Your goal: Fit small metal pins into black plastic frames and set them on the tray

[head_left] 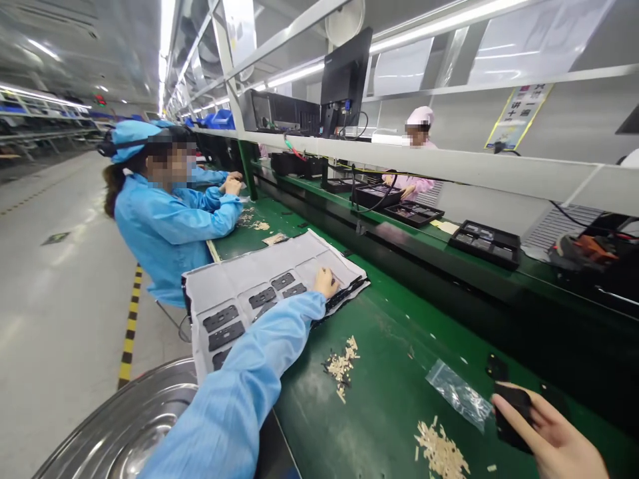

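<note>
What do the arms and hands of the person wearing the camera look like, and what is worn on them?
The left arm wears a long, loose, light-blue sleeve, creased, narrowing at the wrist. The left hand and right hand show no gloves. No right sleeve is visible.

A co-worker in blue (160, 223) sits at the left, near black-and-yellow tape (132, 313) on the floor. A round metal surface (124, 416) shines at the lower left. Across the line, a dark monitor (345, 76) stands above a co-worker in pink (418, 185) and a compartmented black tray (482, 257); a yellow-edged banner (519, 114) hangs behind.
</note>
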{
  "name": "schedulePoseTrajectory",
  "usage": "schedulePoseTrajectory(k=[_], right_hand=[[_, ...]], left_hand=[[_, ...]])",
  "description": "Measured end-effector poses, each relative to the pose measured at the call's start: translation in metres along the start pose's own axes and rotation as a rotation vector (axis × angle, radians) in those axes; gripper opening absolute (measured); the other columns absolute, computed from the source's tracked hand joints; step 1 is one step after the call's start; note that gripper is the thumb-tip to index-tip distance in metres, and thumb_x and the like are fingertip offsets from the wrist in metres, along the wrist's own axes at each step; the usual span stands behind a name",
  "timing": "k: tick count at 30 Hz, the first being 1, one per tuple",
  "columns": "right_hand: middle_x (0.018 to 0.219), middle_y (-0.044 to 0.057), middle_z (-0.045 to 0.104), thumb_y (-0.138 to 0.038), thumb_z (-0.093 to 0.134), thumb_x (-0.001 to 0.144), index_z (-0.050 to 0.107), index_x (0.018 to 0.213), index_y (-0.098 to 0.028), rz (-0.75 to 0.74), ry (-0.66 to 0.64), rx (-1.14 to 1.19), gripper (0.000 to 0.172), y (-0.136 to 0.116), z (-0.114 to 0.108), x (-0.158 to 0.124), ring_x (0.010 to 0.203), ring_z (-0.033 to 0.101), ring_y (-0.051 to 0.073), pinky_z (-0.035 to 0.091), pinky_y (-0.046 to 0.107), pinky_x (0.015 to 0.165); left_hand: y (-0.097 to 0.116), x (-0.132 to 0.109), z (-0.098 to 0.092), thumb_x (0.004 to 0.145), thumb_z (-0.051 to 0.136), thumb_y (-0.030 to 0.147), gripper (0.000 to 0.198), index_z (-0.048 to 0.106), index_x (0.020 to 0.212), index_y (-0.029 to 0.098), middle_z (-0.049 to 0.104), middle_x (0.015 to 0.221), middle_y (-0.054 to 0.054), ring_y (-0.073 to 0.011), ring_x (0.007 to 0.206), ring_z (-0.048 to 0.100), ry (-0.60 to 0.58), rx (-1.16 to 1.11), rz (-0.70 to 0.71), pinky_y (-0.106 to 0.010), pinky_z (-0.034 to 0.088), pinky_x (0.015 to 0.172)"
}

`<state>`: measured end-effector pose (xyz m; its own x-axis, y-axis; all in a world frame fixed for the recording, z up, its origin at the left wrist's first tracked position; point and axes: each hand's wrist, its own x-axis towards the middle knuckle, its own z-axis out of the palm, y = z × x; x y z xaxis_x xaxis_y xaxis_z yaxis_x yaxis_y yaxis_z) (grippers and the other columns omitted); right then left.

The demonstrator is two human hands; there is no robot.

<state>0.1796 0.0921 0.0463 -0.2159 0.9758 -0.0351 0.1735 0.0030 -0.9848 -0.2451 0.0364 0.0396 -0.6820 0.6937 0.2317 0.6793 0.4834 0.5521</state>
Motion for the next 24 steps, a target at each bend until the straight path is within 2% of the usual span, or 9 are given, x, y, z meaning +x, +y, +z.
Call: schedulePoseTrajectory(k=[4,7,8,9,12,16,20,22,24], right_hand=[[0.083,0.004,0.064,-0.035,0.079,0.059,0.062,0.107,-0.025,0.112,-0.154,0.273,0.051,-0.028,0.044,-0.027,0.078,0.06,0.02,0.05,0.025,0.065],[0.075,0.001,0.056,-0.027,0.071,0.07,0.061,0.11,-0.021,0.176,-0.356,0.622,0.041,-0.038,0.07,-0.046,0.065,0.052,0.013,0.046,0.023,0.061],[0.071,0.0,0.052,-0.023,0.068,0.072,0.06,0.112,-0.02,0.207,-0.406,0.729,0.041,-0.04,0.078,-0.052,0.062,0.049,0.012,0.044,0.022,0.058],[0.069,-0.001,0.049,-0.018,0.066,0.071,0.06,0.112,-0.019,0.24,-0.454,0.824,0.042,-0.04,0.086,-0.057,0.059,0.046,0.011,0.042,0.022,0.056],[0.062,-0.003,0.044,-0.006,0.059,0.064,0.063,0.1,-0.018,0.316,-0.556,1.012,0.038,-0.038,0.104,-0.072,0.053,0.04,0.009,0.037,0.021,0.051],[0.064,-0.001,0.052,-0.013,0.054,0.075,0.062,0.097,-0.019,0.33,-0.641,0.994,0.024,-0.031,0.107,-0.084,0.056,0.049,0.011,0.039,0.024,0.054],[0.089,0.009,0.064,-0.039,0.043,0.091,0.059,0.107,-0.017,0.269,-0.559,0.811,0.031,-0.029,0.094,-0.088,0.076,0.061,0.019,0.045,0.036,0.076],[0.092,0.011,0.064,-0.048,0.041,0.091,0.061,0.103,-0.015,0.252,-0.494,0.762,0.04,-0.03,0.087,-0.09,0.08,0.063,0.02,0.046,0.038,0.08],[0.091,0.009,0.065,-0.046,0.05,0.087,0.062,0.1,-0.016,0.216,-0.427,0.693,0.035,-0.031,0.083,-0.094,0.082,0.063,0.02,0.047,0.035,0.08]], left_hand=[[0.025,-0.022,-0.003,0.083,0.054,0.021,0.033,0.05,0.115,0.013,0.037,0.134,-0.018,-0.0303,0.127,0.033,0.052,-0.128,0.174,-0.047,0.03,0.103],[0.059,-0.06,-0.011,0.09,0.041,0.025,0.026,0.05,0.114,0.019,0.048,0.126,-0.011,-0.0218,0.123,0.042,-0.051,-0.277,0.351,-0.04,0.034,0.102],[0.071,-0.077,-0.014,0.091,0.038,0.026,0.026,0.051,0.114,0.022,0.053,0.122,-0.007,-0.0182,0.117,0.048,-0.133,-0.352,0.428,-0.035,0.039,0.098],[0.082,-0.095,-0.018,0.091,0.039,0.027,0.028,0.05,0.117,0.022,0.055,0.121,-0.008,-0.0179,0.115,0.051,-0.303,-0.533,0.522,-0.034,0.042,0.097],[0.106,-0.142,-0.028,0.082,0.056,0.028,0.032,0.055,0.115,0.024,0.058,0.121,-0.008,-0.0218,0.116,0.051,-0.685,-0.808,0.686,-0.036,0.042,0.097],[0.116,-0.163,-0.027,0.081,0.058,0.029,0.013,0.064,0.082,0.018,0.068,0.086,-0.006,-0.0199,0.09,0.062,-0.841,-0.922,0.541,-0.034,0.048,0.083],[0.111,-0.159,-0.018,0.078,0.062,0.032,0.017,0.06,0.076,0.015,0.065,0.073,-0.002,-0.0141,0.07,0.061,-0.77,-0.989,0.262,-0.027,0.049,0.069],[0.107,-0.16,-0.015,0.076,0.064,0.031,0.018,0.058,0.074,0.014,0.064,0.072,-0.001,-0.0129,0.07,0.06,-0.726,-1.013,0.18,-0.025,0.048,0.068],[0.105,-0.164,-0.015,0.076,0.065,0.03,0.019,0.057,0.073,0.014,0.062,0.072,0.0,-0.0121,0.07,0.06,-0.717,-1.041,0.133,-0.023,0.047,0.069]])
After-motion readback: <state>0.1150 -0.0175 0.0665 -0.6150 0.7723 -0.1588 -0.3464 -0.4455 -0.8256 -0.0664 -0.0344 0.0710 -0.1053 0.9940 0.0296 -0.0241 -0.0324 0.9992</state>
